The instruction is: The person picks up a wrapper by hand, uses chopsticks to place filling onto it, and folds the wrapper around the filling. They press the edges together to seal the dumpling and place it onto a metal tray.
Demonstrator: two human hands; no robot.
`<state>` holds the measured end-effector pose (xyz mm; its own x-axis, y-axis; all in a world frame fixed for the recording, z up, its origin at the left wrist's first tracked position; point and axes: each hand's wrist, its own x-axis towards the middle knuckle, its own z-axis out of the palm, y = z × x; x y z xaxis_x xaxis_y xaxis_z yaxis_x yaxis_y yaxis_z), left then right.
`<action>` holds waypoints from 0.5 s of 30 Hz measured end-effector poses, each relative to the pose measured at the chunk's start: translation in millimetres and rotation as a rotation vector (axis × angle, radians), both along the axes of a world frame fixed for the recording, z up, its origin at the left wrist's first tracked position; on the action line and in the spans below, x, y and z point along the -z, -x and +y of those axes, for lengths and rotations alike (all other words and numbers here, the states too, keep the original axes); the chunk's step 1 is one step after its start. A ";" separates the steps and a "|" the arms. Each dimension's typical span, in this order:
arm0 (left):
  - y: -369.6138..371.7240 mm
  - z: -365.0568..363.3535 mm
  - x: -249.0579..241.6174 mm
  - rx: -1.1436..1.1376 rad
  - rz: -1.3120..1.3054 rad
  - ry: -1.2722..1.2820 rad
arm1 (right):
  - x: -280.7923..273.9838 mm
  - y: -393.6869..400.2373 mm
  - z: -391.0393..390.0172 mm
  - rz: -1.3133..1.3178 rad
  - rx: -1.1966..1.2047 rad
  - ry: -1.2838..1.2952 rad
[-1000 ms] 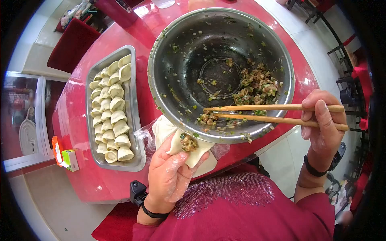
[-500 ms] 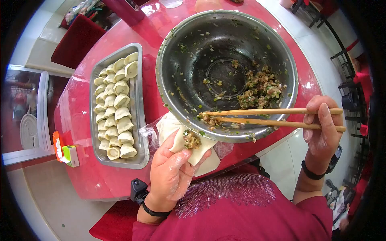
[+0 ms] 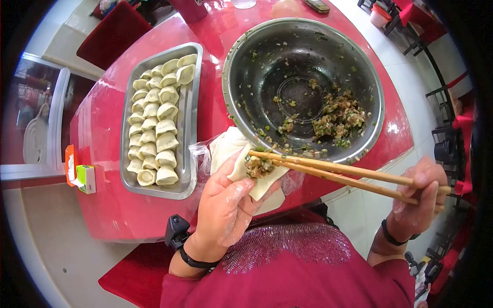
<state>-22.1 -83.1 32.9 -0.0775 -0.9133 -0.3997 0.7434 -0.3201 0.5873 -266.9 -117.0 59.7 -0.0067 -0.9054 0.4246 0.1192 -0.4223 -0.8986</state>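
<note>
My left hand (image 3: 226, 205), dusted with flour, holds a dumpling wrapper (image 3: 267, 185) in front of the bowl. A lump of meat and green onion filling (image 3: 258, 167) sits on that wrapper. Wooden chopsticks (image 3: 349, 172) are gripped near their thick ends in my right hand (image 3: 420, 195), and their tips touch the lump. Behind my left fingers lies a stack of pale wrappers (image 3: 226, 146). The big metal bowl (image 3: 303, 23) has more filling (image 3: 341, 118) on its right side, with scraps stuck along its walls.
To the left, a metal tray (image 3: 191, 159) bears rows of folded dumplings (image 3: 167, 123). A small green and white box (image 3: 86, 178) stands at the red table's (image 3: 108, 154) left edge. A phone (image 3: 317, 5) lies beyond the bowl. Red chairs (image 3: 114, 33) stand around.
The chopsticks have moved from inside the bowl to the wrapper, bringing filling onto the lump there. My right hand is slightly lower and farther right. The view has shifted a little.
</note>
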 end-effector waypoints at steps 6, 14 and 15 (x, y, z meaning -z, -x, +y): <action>-1.2 4.4 3.2 0.008 0.036 0.023 | 0.4 3.6 7.0 0.162 -0.137 0.156; -0.7 5.8 5.3 -0.022 0.053 0.000 | -3.2 7.3 -9.2 0.127 0.286 0.043; -3.3 4.8 8.3 -0.007 0.048 0.019 | -1.0 6.7 -15.9 0.247 0.205 0.082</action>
<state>-18.9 -78.3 24.6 -0.0899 -0.9213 -0.3784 0.7732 -0.3041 0.5565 -273.6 -132.8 60.7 -0.0732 -0.8585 0.5075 -0.1935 -0.4870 -0.8517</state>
